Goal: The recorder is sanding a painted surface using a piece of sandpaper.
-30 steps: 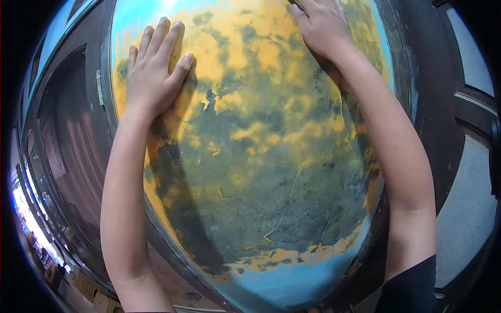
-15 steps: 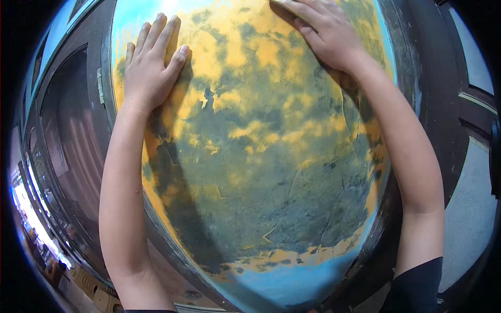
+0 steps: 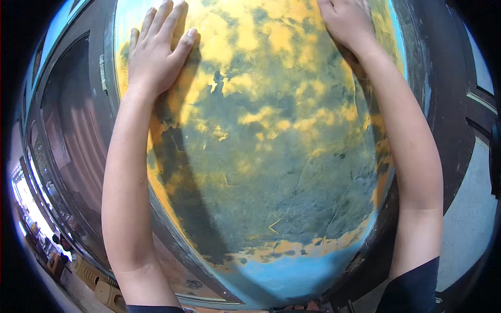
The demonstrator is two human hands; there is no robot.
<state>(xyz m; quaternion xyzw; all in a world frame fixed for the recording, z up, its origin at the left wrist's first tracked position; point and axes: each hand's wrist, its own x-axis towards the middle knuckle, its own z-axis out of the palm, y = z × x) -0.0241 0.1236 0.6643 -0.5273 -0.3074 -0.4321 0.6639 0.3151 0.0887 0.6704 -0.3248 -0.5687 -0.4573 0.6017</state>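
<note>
A tall panel (image 3: 292,177) fills the middle, its surface patchy with yellow and dark grey-green over light blue, with cracks and peeling spots. My left hand (image 3: 156,49) lies on its upper left part, fingers spread and pointing up, holding nothing. At the panel's upper right is my right hand (image 3: 348,23), its fingers bent and partly cut off by the top edge. Whatever is under the right fingers is hidden. Both forearms reach up across the panel's sides.
A dark frame (image 3: 417,78) borders the panel, with a metal hinge (image 3: 103,73) on the left. Beyond it stands a dark door with a glazed pane (image 3: 73,120). Tan plastic chairs (image 3: 107,292) are at the lower left. A pale panel (image 3: 467,229) is at the right.
My right hand has moved right along the panel's top, and its fingers now point more upward. The left hand stays against the panel. The view has shifted slightly.
</note>
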